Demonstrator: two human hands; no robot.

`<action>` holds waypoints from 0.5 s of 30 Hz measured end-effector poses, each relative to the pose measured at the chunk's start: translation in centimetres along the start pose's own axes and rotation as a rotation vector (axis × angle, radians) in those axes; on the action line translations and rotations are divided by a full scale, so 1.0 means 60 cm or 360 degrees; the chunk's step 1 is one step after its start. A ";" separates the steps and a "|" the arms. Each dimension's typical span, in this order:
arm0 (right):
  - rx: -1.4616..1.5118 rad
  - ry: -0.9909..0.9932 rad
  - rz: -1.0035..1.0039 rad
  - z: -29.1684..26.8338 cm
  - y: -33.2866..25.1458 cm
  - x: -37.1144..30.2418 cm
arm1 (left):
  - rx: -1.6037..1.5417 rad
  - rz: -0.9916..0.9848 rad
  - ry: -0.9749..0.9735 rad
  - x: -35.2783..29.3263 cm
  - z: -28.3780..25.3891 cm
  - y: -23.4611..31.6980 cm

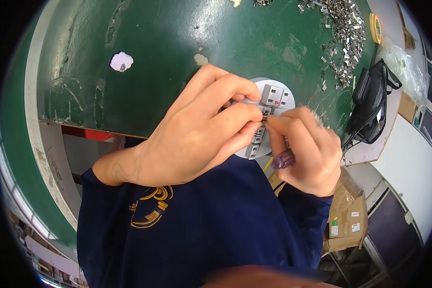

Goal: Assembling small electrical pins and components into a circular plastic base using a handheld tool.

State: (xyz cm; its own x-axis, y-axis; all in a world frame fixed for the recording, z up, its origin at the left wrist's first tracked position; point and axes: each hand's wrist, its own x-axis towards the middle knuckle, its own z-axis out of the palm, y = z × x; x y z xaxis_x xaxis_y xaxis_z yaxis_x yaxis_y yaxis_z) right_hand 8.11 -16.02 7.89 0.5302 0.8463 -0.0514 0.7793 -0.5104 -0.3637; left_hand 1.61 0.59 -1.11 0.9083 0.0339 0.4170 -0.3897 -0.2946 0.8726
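At the near edge of the green table, between my hands, is a round light-grey disc (287, 88) bearing raised blocks with square slots. One grey block (272, 94) on its far side has a small red spot. My left hand (189, 129) reaches over the disc from the left, its bent fingers closed on the row of blocks. From the right, my right hand (312, 149) pinches close against the same row, thumb and forefinger almost touching the left fingertips. A tool with a dark purple handle (283, 160) lies in the curl of the right fingers; its tip is hidden.
Many small metal pieces (343, 38) are heaped at the far right of the green table (149, 91), near a yellow tape roll (375, 29). A black mesh bag (372, 105) sits at the right edge. A pale scrap (121, 62) lies far left. Cardboard boxes (345, 216) stand lower right.
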 end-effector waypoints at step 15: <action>-0.0162 -0.0124 -0.0029 -0.002 -0.011 0.005 | -0.0015 0.0032 0.0011 -0.002 0.002 0.001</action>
State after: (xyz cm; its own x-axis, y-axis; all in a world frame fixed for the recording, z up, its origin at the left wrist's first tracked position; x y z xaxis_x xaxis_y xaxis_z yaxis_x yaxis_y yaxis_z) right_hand 7.81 -15.43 8.25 0.4914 0.8627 -0.1191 0.8205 -0.5045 -0.2689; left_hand 1.50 0.47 -1.15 0.8991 0.0346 0.4365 -0.4096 -0.2860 0.8663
